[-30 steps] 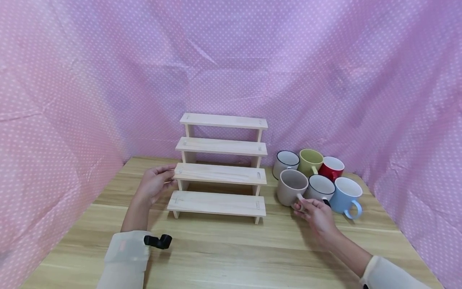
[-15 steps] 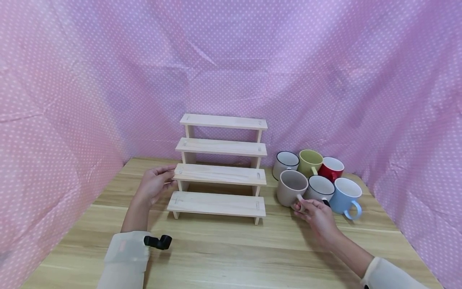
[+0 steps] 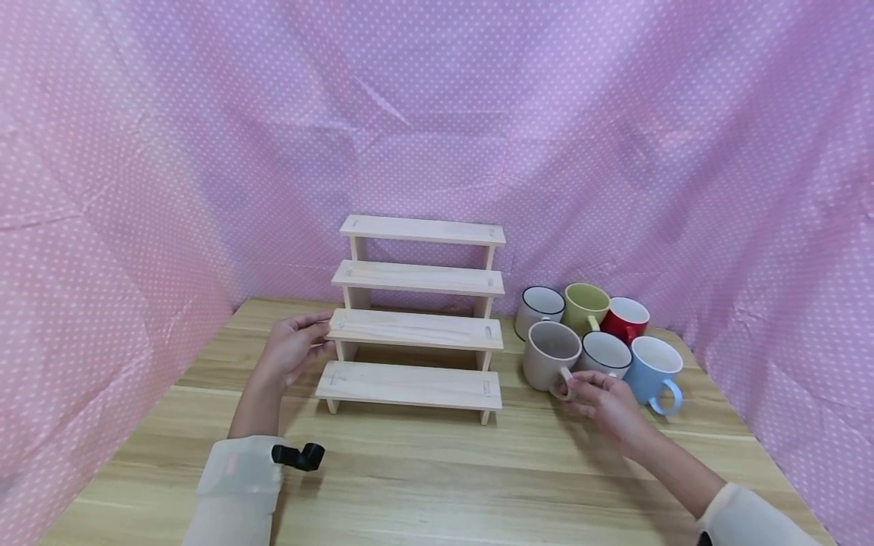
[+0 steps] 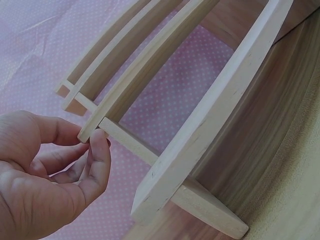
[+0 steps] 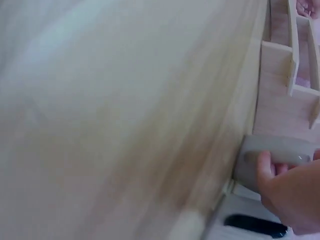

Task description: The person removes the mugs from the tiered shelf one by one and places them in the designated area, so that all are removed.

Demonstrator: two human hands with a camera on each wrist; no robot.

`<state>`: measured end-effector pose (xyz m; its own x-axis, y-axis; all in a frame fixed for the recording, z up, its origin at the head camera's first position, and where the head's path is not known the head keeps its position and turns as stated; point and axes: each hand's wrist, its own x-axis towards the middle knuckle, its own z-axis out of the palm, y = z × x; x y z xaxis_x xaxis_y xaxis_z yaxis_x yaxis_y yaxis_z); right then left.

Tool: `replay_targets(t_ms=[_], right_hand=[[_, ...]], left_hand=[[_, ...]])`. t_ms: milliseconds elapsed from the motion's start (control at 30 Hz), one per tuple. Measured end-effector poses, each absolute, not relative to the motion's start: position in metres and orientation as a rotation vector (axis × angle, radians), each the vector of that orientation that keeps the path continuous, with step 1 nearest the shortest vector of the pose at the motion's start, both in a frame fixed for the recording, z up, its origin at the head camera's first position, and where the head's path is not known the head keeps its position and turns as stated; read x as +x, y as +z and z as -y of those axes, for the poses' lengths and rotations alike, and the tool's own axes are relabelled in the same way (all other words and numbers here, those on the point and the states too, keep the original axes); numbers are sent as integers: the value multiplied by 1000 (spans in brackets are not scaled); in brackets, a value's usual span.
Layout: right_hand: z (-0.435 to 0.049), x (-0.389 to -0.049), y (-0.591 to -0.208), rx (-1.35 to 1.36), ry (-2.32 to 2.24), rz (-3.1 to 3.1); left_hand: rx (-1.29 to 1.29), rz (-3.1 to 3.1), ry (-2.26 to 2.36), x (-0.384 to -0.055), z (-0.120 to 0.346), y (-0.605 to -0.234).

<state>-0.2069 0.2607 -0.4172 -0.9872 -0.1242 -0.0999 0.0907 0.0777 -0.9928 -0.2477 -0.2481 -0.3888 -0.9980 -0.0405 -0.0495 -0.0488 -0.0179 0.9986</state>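
Note:
A four-tier wooden display stand (image 3: 410, 383) rises like steps on the table. My left hand (image 3: 292, 350) pinches the left end of its second board from the bottom, and fingertips meet that board's corner in the left wrist view. To the stand's right, a beige-grey mug (image 3: 546, 365) stands upright in front of other mugs. My right hand (image 3: 608, 406) is at this mug's handle, fingertips just outside the loop, which shows whole in the head view. The right wrist view shows the thumb (image 5: 265, 165) over the handle; whether it touches is unclear.
Behind stand a white mug with a black rim (image 3: 542, 311), an olive-green mug (image 3: 586, 305) and a red mug (image 3: 624, 322). A second black-rimmed white mug (image 3: 605, 353) and a light blue mug (image 3: 652, 371) are beside my right hand. Pink dotted cloth (image 3: 437, 114) surrounds the wooden table (image 3: 410, 478).
My right hand has drawn slightly rightward, its fingers backing off the mug's handle, while the mug stays put. My left hand and the display stand have not visibly moved.

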Motion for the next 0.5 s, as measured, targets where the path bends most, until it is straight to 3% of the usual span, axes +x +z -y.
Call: replay_targets(t_ms=[500], right_hand=[[-263, -207, -371, -343, -1289, -2782]], left_hand=[[-184, -2434, 2179, -245, 249, -390]])
